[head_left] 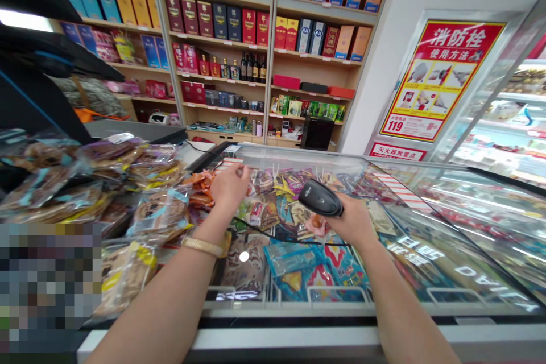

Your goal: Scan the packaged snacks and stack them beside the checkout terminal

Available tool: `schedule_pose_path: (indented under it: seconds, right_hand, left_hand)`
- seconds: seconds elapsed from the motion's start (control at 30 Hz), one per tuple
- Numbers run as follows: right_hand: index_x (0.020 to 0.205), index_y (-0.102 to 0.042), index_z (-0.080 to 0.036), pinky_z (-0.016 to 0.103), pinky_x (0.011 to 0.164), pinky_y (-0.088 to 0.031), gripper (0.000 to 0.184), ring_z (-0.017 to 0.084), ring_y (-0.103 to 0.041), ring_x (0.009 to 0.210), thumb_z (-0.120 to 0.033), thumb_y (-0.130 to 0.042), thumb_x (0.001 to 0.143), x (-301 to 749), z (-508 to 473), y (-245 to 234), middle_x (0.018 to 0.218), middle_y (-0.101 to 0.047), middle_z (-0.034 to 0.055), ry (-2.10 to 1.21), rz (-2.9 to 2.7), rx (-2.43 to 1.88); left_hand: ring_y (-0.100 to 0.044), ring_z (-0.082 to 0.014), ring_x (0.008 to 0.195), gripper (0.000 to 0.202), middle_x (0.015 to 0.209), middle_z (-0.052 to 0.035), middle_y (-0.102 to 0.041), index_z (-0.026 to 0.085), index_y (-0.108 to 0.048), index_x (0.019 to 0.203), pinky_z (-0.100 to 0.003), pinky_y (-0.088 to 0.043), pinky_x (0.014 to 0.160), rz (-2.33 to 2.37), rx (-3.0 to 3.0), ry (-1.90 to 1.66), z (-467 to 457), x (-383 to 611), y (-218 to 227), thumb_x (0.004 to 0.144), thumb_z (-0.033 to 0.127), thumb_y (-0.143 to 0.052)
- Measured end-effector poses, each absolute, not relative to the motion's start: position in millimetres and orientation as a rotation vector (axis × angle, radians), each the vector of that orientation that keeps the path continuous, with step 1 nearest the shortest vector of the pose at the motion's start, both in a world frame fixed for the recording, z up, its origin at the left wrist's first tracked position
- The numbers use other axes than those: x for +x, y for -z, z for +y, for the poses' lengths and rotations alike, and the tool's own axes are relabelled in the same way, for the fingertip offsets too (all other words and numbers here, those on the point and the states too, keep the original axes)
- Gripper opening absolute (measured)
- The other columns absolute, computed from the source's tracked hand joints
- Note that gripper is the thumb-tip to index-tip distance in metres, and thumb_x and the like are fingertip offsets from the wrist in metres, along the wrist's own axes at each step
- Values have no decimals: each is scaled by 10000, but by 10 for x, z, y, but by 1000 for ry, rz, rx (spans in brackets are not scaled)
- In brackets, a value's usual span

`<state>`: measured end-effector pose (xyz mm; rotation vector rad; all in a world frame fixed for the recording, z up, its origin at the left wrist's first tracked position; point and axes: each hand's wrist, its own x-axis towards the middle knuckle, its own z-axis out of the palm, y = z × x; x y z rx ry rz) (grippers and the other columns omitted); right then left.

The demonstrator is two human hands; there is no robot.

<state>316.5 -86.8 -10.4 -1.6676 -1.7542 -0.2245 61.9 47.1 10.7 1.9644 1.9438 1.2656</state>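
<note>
My right hand (pixel 355 222) is wrapped round a black handheld barcode scanner (pixel 319 198), held above the glass lid of a chest freezer. Just below the scanner is a small pink-and-orange packet (pixel 317 224); whether it touches my hand I cannot tell. My left hand (pixel 230 185) reaches over the glass with its fingers curled in, and what they hold, if anything, is hidden. Orange snack packets (pixel 201 187) lie right beside it. A small red-and-clear packet (pixel 256 211) sits between the two hands. A dark cable (pixel 281 239) runs across the glass.
Flat clear-wrapped snack packs (pixel 160 210) are heaped at the left. Under the freezer glass lie blue frozen-food bags (pixel 294 264). Behind stand shelves of boxed bottles (pixel 228 23). A red fire-hydrant notice (pixel 443 79) hangs on the wall, and a dark monitor (pixel 34 85) juts in at left.
</note>
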Motion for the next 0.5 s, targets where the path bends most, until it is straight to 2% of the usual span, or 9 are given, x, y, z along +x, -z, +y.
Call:
schedule_pose_path:
  seconds: [0.1,0.17,0.3,0.37,0.5]
  right_hand:
    - [993,-686,-242,300,772,-482,289,236,-671,879,-268,-599,719,3183,-863,103,917,-724,53,224,-1729,-1646]
    - [1028,-683,-247,297,766,-486,326,234,-674,877,-268,-595,716,3194,-858,100,928,-724,48,223,-1724,-1648]
    - [979,-693,-232,295,741,-484,284,235,-675,865,-289,-586,722,3226,-842,102,929,-722,56,223,-1725,-1646]
    - [941,-695,-223,295,714,-480,255,236,-676,842,-305,-587,726,3234,-838,105,907,-721,62,220,-1705,-1647]
    - [900,-692,-210,299,689,-474,240,242,-674,809,-338,-592,723,3219,-841,108,870,-719,71,240,-1628,-1651]
  left_hand:
    - [-651,-307,817,293,791,-129,-718,217,-757,849,-365,-447,698,2187,2117,-898,522,454,-119,820,371,-510]
    - [-636,-341,907,272,850,-161,-717,194,-765,846,-402,-452,752,2227,2235,-791,541,408,-86,799,321,-528]
    - [-558,-368,1089,281,1065,-163,-681,197,-750,972,-493,-405,927,2141,2428,-1004,527,496,-5,770,263,-566]
    - [-557,-344,1100,285,1090,-142,-667,209,-736,1008,-496,-403,959,1940,2483,-1139,486,631,36,798,267,-552]
    - [-615,-253,1023,259,1058,-110,-679,197,-714,1017,-403,-475,939,1175,2611,-1123,292,1012,166,834,274,-548]
